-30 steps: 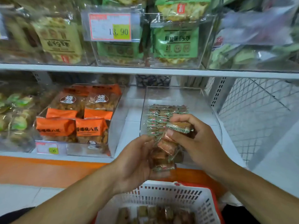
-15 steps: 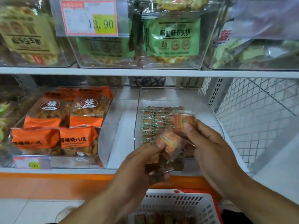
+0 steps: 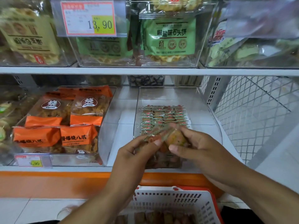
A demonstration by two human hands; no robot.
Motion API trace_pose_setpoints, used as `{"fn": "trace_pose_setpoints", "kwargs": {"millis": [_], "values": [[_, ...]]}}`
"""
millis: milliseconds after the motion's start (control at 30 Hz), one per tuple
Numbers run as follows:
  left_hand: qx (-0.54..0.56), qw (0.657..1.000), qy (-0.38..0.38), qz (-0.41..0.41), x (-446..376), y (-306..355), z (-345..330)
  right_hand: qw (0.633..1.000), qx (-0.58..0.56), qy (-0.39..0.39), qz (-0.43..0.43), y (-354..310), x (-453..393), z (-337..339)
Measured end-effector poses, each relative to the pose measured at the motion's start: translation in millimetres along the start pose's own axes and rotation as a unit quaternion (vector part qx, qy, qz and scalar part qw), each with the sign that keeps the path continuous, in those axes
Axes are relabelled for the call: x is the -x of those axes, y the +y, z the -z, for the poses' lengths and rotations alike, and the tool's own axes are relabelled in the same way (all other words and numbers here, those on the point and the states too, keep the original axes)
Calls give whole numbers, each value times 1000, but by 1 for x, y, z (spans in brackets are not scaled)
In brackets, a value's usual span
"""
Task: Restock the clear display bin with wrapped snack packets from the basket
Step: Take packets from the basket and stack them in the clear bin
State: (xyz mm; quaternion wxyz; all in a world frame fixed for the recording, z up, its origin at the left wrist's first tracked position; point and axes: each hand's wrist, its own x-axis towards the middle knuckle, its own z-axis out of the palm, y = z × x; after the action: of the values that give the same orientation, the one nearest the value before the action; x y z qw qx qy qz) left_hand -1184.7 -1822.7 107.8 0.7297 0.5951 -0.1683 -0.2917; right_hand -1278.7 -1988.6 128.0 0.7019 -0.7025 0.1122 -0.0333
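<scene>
The left hand (image 3: 137,152) grips a bunch of snack packets (image 3: 161,156) while the right hand (image 3: 199,148) pinches one packet (image 3: 175,139) off the top, both at the clear bin's (image 3: 208,110) front wall, above the basket (image 3: 178,201).

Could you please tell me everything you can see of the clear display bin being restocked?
The clear display bin is a transparent, plastic-looking box with rounded front corners, sitting on the lower white shelf. Neat rows of small wrapped packets cover its middle floor; the back is bare. Both hands hold packets at its front.
</scene>
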Motion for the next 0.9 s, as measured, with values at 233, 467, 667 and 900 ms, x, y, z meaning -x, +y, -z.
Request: {"fn": "trace_pose_setpoints", "kwargs": {"millis": [233, 467, 667, 900], "values": [[-109, 994, -26, 2, -1, 3, 6, 993, -89, -60, -58, -2, -1, 11], [65, 972, -91, 208, 2, 11, 6, 887, 346, 122, 281, -7, 5, 9], [122, 964, -107, 210, 1, 13, 4, 824, 457, 62, 330, 2, 2, 1], [151, 976, -31, 154, -7, 12, 15, 900, 329, 72, 277, -7, 5, 6]]}}
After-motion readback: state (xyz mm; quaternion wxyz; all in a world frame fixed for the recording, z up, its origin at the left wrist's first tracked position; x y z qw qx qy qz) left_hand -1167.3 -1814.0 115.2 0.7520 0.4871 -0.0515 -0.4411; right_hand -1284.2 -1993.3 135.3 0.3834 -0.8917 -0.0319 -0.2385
